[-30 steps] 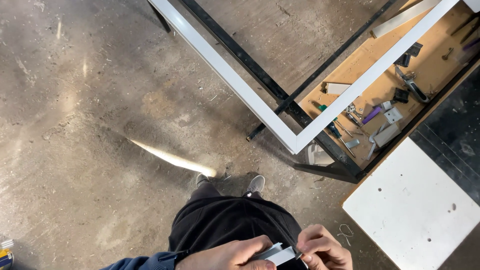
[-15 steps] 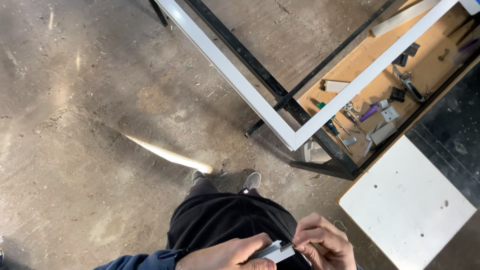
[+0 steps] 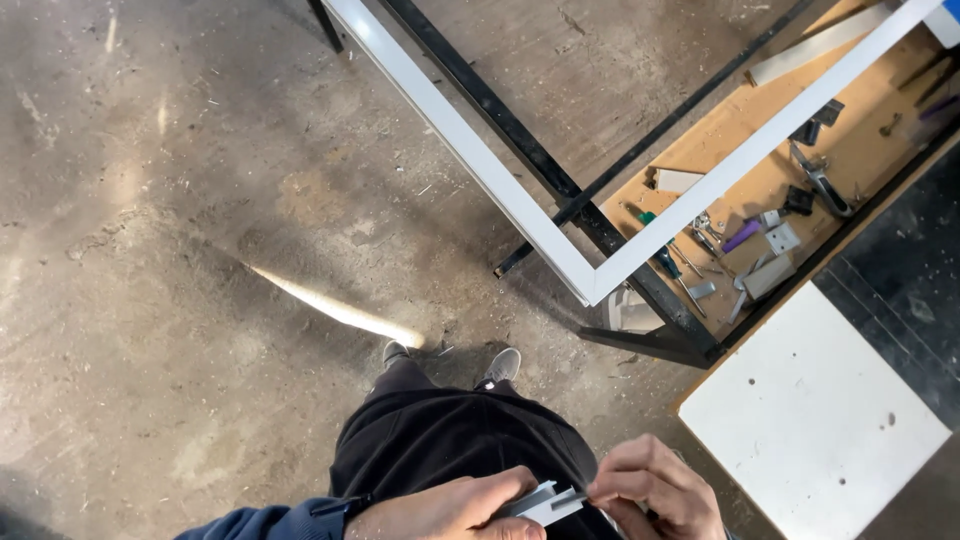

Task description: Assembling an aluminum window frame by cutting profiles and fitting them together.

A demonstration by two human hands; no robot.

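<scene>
Low against your black trousers, your left hand [image 3: 455,510] and right hand [image 3: 655,490] pinch a small pale metal profile piece [image 3: 545,500] between them, fingers closed on either end. Beyond your shoes lies bare concrete floor [image 3: 200,200]. Farther off, a white frame corner [image 3: 590,285] rests on a black stand [image 3: 650,330], over a wooden shelf [image 3: 740,130] strewn with tools, beside a white board [image 3: 810,420].

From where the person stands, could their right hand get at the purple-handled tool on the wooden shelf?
Probably not without stepping closer. The right hand pinches a small grey metal piece together with the left hand, and the purple-handled tool lies beyond the white frame, under its rail.
</scene>
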